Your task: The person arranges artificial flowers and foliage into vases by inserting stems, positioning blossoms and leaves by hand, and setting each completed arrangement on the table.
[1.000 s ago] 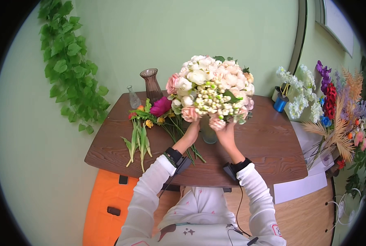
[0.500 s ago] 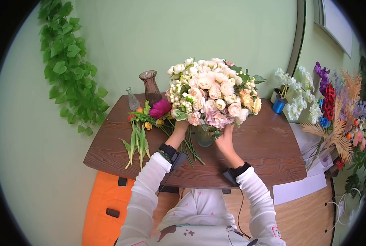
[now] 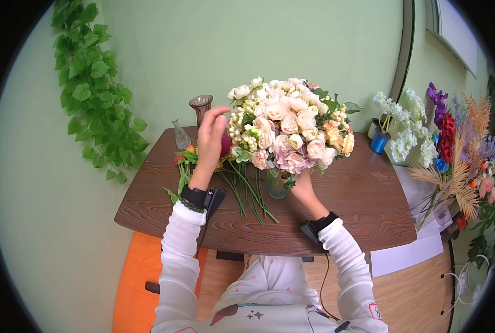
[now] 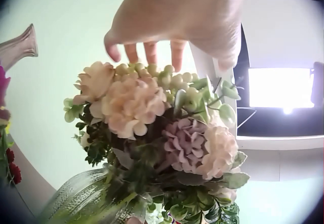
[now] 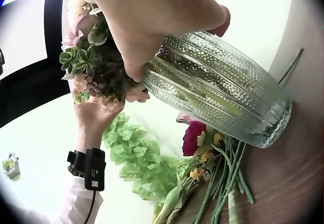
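Note:
A textured clear glass vase (image 5: pixel 223 89) stands on the table, filled with a full bouquet (image 3: pixel 292 119) of pale pink, cream and peach flowers. My right hand (image 3: pixel 304 187) grips the vase near its neck, thumb and fingers around the glass in the right wrist view. Raised at the bouquet's left side, my left hand (image 3: pixel 209 139) has its fingers extended and holds nothing. In the left wrist view its fingertips are right at the white berries (image 4: pixel 177 82). Behind that hand, a magenta flower (image 5: pixel 193 138) is partly hidden in the head view.
Loose green stems (image 3: pixel 247 194) lie left of the vase on the dark wooden table (image 3: pixel 358 205). A brownish glass vase (image 3: pixel 201 103) and a small clear bottle (image 3: pixel 181 135) stand at the back left. White flowers with a blue container (image 3: pixel 379 141) are at the right edge.
The bouquet and vase have turned, bringing peach flowers to the right front. My left hand has left the vase and risen to the bouquet's left side. The right hand stays at the vase.

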`<state>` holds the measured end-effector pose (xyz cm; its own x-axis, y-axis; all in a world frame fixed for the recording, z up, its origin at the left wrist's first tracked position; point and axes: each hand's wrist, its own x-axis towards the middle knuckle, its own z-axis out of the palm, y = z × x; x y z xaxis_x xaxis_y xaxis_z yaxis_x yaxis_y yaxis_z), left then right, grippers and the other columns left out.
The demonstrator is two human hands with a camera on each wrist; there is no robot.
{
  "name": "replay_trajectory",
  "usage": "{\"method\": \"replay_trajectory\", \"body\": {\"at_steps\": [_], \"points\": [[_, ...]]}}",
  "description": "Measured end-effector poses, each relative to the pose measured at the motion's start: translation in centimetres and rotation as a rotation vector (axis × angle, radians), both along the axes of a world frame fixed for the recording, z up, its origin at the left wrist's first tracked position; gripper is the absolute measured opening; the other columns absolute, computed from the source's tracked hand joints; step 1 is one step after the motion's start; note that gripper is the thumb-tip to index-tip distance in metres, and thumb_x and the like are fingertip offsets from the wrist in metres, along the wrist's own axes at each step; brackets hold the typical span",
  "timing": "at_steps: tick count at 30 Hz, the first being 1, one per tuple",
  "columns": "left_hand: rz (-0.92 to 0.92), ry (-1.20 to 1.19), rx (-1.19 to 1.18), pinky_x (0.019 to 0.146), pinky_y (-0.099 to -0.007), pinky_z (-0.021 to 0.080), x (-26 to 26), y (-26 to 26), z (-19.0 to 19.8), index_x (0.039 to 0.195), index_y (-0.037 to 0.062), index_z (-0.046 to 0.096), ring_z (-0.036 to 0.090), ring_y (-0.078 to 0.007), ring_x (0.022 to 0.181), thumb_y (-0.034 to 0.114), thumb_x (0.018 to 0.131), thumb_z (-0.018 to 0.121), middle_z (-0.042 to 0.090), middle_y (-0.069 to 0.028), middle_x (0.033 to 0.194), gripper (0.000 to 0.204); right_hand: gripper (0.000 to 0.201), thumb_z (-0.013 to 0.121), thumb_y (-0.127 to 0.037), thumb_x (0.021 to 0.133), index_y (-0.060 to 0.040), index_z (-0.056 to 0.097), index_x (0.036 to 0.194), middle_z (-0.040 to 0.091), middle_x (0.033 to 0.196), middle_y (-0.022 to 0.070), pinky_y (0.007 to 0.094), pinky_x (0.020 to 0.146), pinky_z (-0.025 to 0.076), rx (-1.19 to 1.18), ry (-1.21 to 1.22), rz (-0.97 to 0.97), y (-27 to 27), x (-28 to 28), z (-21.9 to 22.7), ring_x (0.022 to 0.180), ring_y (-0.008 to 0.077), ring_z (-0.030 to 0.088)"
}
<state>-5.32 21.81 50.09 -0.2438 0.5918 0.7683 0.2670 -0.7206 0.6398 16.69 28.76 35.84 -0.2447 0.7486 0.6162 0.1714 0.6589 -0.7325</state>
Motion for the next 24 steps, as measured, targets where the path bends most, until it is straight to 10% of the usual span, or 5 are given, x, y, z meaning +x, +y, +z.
{"method": "replay_trajectory", "body": {"at_steps": [5, 10, 16, 24], "points": [[-0.126, 0.386, -0.083, 0.098, -0.0310, 0.030, 0.9, 0.1, 0.6, 0.129, 0.0059, 0.034, 0.038, -0.0198, 0.116, 0.025, 0.082, 0.057, 0.037, -0.0105, 0.126, 0.055, 0.058, 0.070, -0.019, 0.067, 0.0036, 0.046, 0.114, 0.052, 0.113, 0.0179, 0.0371, 0.094, 0.033, 0.050, 0.034, -0.033, -0.7, -0.3, 0.8, 0.107, 0.0303, 0.048], [-0.230, 0.205, -0.212, 0.101, -0.0347, 0.027, 0.2, 0.7, 0.4, 0.132, 0.0051, 0.027, 0.028, -0.0237, 0.127, 0.025, 0.082, 0.058, 0.031, -0.0149, 0.133, 0.063, 0.050, 0.060, -0.011, 0.073, 0.0033, 0.043, 0.118, 0.051, 0.114, 0.0153, 0.0323, 0.093, 0.035, -0.378, 0.132, 0.072, -0.8, 2.6, 0.4, 0.108, 0.0233, 0.047], [-0.363, 0.210, -0.257, 0.102, -0.0356, 0.025, -0.9, 0.6, 1.5, 0.135, 0.0040, 0.021, 0.026, -0.0251, 0.128, 0.028, 0.081, 0.060, 0.029, -0.0170, 0.135, 0.071, 0.016, 0.048, -0.003, 0.084, -0.0043, 0.045, 0.100, 0.046, 0.097, 0.0061, 0.0259, 0.083, 0.038, -0.133, 0.790, -0.337, -0.9, 8.4, 3.9, 0.092, 0.0140, 0.046], [-0.048, 0.565, -0.279, 0.103, -0.0368, 0.024, 2.1, -0.8, 3.8, 0.137, 0.0043, 0.016, 0.026, -0.0289, 0.128, 0.034, 0.067, 0.073, 0.029, -0.0200, 0.135, 0.095, 0.050, 0.065, -0.024, 0.070, -0.0115, 0.050, 0.116, 0.037, 0.127, 0.0158, 0.0407, 0.097, 0.029, 0.587, -0.090, -0.383, -7.5, 7.7, 17.4, 0.117, 0.0297, 0.037]]}}
